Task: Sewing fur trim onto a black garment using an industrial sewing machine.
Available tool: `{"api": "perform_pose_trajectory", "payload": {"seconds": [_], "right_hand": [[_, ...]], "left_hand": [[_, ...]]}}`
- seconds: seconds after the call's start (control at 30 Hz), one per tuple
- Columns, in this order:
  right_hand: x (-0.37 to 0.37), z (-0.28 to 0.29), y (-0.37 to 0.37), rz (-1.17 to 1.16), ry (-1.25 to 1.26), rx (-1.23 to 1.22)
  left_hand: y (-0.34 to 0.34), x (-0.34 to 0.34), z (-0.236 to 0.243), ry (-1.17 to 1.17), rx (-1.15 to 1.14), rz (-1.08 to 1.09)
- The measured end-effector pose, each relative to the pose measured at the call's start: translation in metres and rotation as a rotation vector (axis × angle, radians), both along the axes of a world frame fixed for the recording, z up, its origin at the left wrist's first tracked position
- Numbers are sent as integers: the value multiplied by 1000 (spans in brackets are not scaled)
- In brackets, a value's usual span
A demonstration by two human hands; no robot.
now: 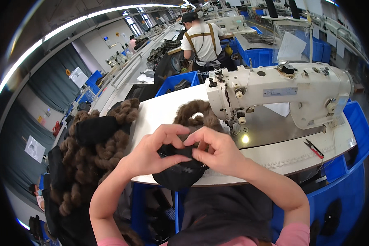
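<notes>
My left hand (160,149) and my right hand (215,149) have their fingertips closed on a black fabric piece (176,176), which hangs over the front edge of the white sewing table (151,117). A loop of brown fur trim (186,110) lies just beyond my fingers, partly hidden by them, beside the needle and presser foot of a white sewing machine (283,78). A small lamp (245,138) glows on the machine bed. Red-handled snips (314,149) lie on the table to the right.
A heap of brown fur strips and black fabric (94,147) is piled at the left. Blue bins (172,82) stand behind and right of the table (356,123). A person in a white top (199,41) works ahead; other people are at the far left.
</notes>
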State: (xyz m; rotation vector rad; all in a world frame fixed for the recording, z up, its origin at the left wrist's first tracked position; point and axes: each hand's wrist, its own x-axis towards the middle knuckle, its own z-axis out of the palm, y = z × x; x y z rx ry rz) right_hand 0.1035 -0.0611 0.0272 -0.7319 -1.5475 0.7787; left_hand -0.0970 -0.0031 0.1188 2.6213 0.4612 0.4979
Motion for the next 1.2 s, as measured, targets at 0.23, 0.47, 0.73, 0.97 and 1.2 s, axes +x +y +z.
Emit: {"api": "perform_pose_trajectory", "payload": {"seconds": [0.23,0.47,0.73,0.97,1.2], "right_hand": [[-6,-20,-15,37,41,71],[-5,-18,-15,167,211,-134],[-23,-27,-10,-225,197,224],[-30,-28,-5,-298,179,295],[-24,-22,2,-478,-11,443]], "left_hand": [[-4,-8,4,-32,57,-11],[-33,3,22,15,741,-197],[-56,8,-13,-90,424,356],[-55,8,-51,-315,43,480],[-52,7,-36,-242,417,455]]}}
